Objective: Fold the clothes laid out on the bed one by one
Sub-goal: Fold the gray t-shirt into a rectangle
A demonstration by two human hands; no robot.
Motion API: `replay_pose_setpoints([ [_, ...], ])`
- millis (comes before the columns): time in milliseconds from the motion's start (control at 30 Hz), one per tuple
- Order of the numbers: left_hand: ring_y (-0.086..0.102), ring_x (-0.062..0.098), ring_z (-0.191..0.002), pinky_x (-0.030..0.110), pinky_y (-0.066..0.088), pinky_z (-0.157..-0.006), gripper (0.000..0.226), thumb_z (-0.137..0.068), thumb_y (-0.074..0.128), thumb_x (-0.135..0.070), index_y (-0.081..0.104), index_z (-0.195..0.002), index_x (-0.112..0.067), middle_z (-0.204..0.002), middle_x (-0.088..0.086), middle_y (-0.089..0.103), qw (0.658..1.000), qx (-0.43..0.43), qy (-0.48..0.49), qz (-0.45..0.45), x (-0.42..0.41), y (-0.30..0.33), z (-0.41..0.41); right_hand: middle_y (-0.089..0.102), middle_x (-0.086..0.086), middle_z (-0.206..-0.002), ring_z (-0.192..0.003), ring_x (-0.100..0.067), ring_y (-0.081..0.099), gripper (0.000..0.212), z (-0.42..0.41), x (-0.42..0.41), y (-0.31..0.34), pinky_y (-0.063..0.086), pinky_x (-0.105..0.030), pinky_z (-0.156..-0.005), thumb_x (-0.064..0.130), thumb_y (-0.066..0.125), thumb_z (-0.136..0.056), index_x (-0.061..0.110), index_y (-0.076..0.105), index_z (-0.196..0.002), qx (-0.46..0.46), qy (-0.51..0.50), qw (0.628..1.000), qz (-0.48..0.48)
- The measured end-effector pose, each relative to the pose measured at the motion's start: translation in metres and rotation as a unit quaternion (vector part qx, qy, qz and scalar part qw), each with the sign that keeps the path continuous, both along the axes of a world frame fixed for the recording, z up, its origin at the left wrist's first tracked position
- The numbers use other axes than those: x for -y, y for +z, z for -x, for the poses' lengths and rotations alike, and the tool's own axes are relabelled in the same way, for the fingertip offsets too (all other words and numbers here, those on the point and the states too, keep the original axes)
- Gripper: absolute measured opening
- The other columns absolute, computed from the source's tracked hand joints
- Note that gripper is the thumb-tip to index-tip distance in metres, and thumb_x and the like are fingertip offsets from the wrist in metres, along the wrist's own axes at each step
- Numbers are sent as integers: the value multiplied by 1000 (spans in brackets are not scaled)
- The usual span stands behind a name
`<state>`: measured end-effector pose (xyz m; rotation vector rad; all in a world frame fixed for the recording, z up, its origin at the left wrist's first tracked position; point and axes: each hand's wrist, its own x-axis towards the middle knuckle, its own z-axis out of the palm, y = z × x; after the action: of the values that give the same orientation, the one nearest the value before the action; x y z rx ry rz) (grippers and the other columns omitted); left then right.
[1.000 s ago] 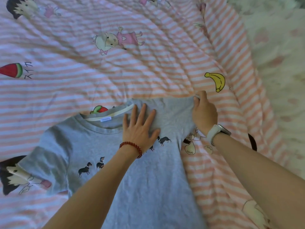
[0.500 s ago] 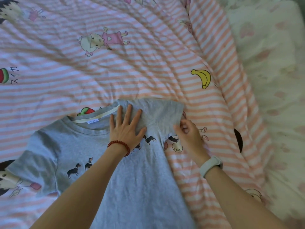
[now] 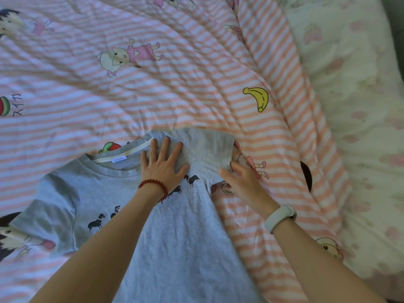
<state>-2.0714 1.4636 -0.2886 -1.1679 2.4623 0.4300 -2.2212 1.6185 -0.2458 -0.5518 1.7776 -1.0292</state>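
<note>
Pressing T-shirt (image 3: 175, 248) flat, left hand (image 3: 162, 166) open | right hand (image 3: 242, 182) pinching sleeve (image 3: 209, 149) edge, nearer, right of collar (image 3: 113, 165)

Single head-worn wide-angle view, looking forward and steeply down onto the bed (image 3: 153, 101). Close range: both forearms enter from the bottom edge, hands at frame centre, left hand (image 3: 162, 165) and right hand (image 3: 242, 182). Bed fills almost the whole frame, edges bowed by the lens. No second view, so nothing overlaps.
</note>
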Motion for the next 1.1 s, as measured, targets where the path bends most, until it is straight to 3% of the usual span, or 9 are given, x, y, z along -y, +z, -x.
replay_pose_setpoints([
  [167, -22, 24, -141, 50, -10, -114, 66, -89, 24, -65, -4, -145, -44, -156, -7, -17, 1000, 8, 2, -13, 0, 5, 1, 44, -6, -52, -46, -12, 35, 33, -2, -9, -7, 28, -18, -43, 25, 65, -85, 4, 53, -62, -113, -43, 990, -75],
  [400, -7, 27, -145, 52, -15, -110, 62, -92, 32, -52, 14, -148, -32, -158, 3, 2, 990, -96, -27, 96, -36, 17, 0, 56, 13, -76, -84, -11, 58, 13, 1, 5, -7, 40, -26, -65, 33, 53, -92, 23, 57, -100, -187, -82, 975, -87],
  [467, -13, 25, -144, 50, -23, -106, 63, -92, 21, -57, 5, -148, -35, -158, 1, -3, 993, -74, -51, 74, -51, 13, -7, 58, 11, -78, -79, -13, 59, 22, 7, 20, -7, 47, -26, -67, 28, 55, -92, 20, 61, -110, -159, -87, 981, -67],
  [567, -28, 20, -138, 50, -24, -106, 60, -91, 7, -59, -18, -141, -39, -155, -4, -20, 998, -9, -53, 18, -58, 0, -15, 59, -1, -70, -66, -21, 58, 15, 14, 44, -15, 51, -34, -61, 19, 59, -86, 6, 65, -82, -13, -188, 978, -88],
  [633, -28, 21, -139, 50, -23, -106, 60, -91, 7, -60, -17, -142, -40, -154, -5, -23, 999, -2, -50, -2, -55, -4, -13, 53, 1, -64, -58, -15, 51, 14, 15, 57, -17, 44, -26, -48, 16, 60, -85, 15, 60, -70, 72, -251, 960, -102],
  [733, -23, 20, -141, 47, -22, -107, 59, -94, 13, -57, -7, -146, -38, -155, -6, -18, 998, -27, -48, -16, -52, 1, -12, 53, 0, -70, -66, -18, 51, 12, 18, 67, -16, 47, -31, -62, 13, 60, -86, 17, 56, -74, 77, -251, 958, -112],
  [867, -6, 18, -145, 37, -10, -114, 54, -98, 34, -41, 19, -148, -26, -157, 1, 9, 988, -147, 31, -44, -54, 18, -29, 49, -4, -74, -69, -23, 47, 12, 13, 62, 0, 39, -34, -61, 17, 44, -95, 8, 53, -93, -133, -118, 982, -70],
  [1000, 10, 25, -144, 42, 11, -118, 49, -94, 50, -27, 39, -140, -14, -149, 9, 31, 953, -250, 163, -51, -62, 40, -62, 46, -1, -73, -63, -27, 44, 35, -12, 63, 34, 23, -31, -48, 26, 31, -101, 4, 39, -127, -441, 72, 893, -44],
  [1100, 21, 30, -141, 47, 22, -114, 43, -91, 57, -18, 49, -132, -10, -143, 13, 39, 931, -274, 240, -16, -65, 53, -97, 44, 3, -67, -53, -24, 44, 30, -47, 80, 50, 20, -30, -44, 26, 33, -101, 4, 43, -118, -418, 122, 900, 31],
])
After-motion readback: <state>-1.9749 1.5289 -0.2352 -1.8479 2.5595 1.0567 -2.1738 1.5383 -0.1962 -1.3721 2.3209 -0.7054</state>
